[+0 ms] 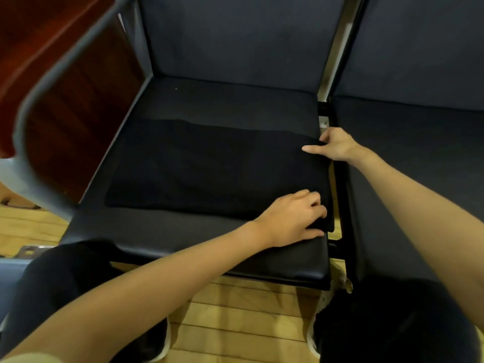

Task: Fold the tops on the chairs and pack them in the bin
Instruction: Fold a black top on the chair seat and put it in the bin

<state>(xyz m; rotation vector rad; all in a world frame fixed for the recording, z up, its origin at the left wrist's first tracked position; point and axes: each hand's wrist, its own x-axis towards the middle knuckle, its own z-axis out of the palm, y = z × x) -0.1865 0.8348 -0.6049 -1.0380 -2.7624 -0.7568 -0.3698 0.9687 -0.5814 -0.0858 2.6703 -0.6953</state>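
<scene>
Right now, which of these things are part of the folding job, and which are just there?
Part of the job:
- flat black fabric top lying on the dark padded chair seat
- left hand, pinching the top's near right corner
- right hand, gripping its far right corner

Just there:
- neighbouring dark padded chair
- reddish-brown wooden panel
- pale wooden plank floor

Room light dim and warm, no single source in view. Black top (209, 169) nearly merges with the dark seat cushion (225, 100); folds barely readable. Forearms and wooden floor (235, 310) are the brightest areas, evenly lit, no hard shadows. Faint sheen along the cushion's front edge. Strong wide-angle bending at the margins: grey armrest frame (65, 69) curves and smears at upper left. Overall soft, slight motion blur; dark knees at bottom edge lack detail.
</scene>
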